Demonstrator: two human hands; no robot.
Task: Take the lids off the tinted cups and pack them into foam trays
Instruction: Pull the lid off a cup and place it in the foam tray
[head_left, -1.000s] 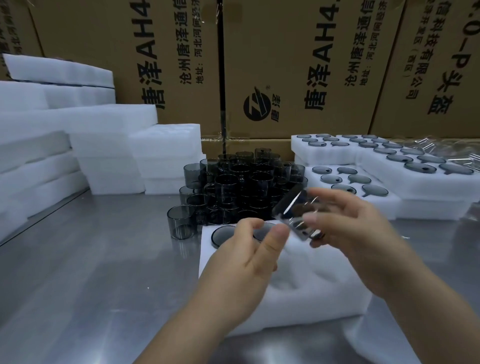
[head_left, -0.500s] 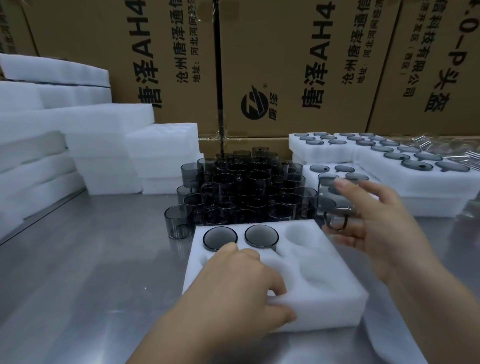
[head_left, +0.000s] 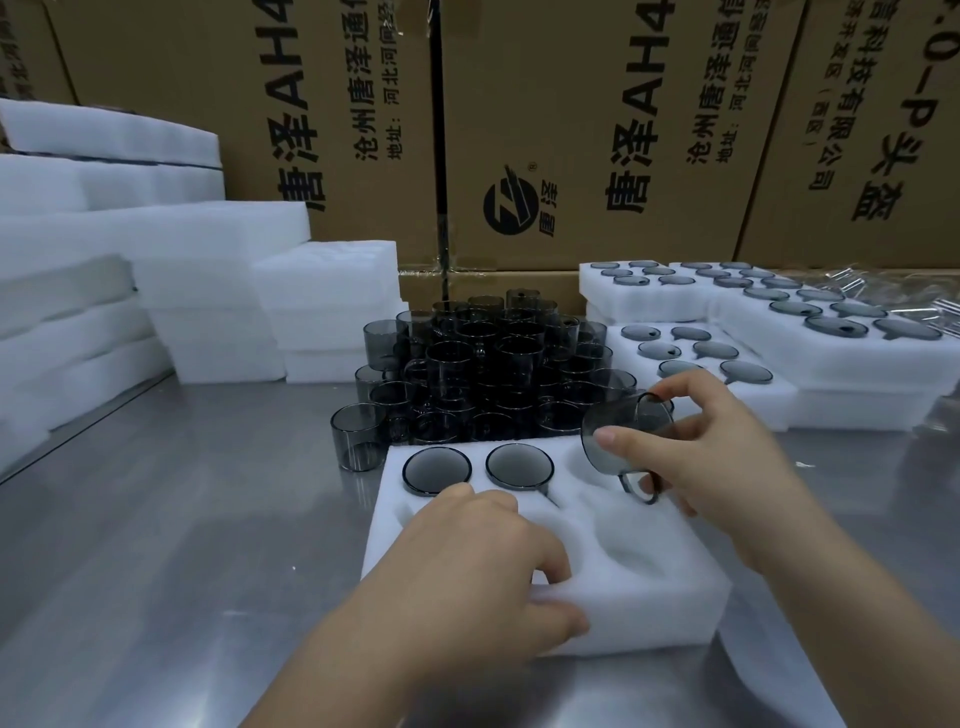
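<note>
Packing is the step in hand. Nearest, the left hand (head_left: 488, 561) grips the white foam tray (head_left: 649, 597) by its near edge, fingers curled over the top and thumb against the front wall, steadying it on the brushed steel tabletop (head_left: 156, 519). Just beyond and to the right of that grip, the right hand (head_left: 722, 457) pinches a smoky-grey tinted cup with a loop handle (head_left: 618, 441), thumb on the near wall, fingers on the far side. The cup is tilted, handle hanging down, above the empty pocket directly beneath the pinch.

Left of the pinch, two dark seated cups (head_left: 437, 470) fill the neighbouring pockets of that far row. The next move, I judge, calls for righting the cup to match those and pressing it down with the handle in its slot.

Whether a lid is on it I cannot tell, and the pocket below is partly hidden. Beyond the pinch stand the crowd of loose tinted cups (head_left: 493, 374) and the filled foam trays (head_left: 779, 400). The clear pieces (head_left: 883, 296) farthest right are cut off — perhaps lids.
</note>
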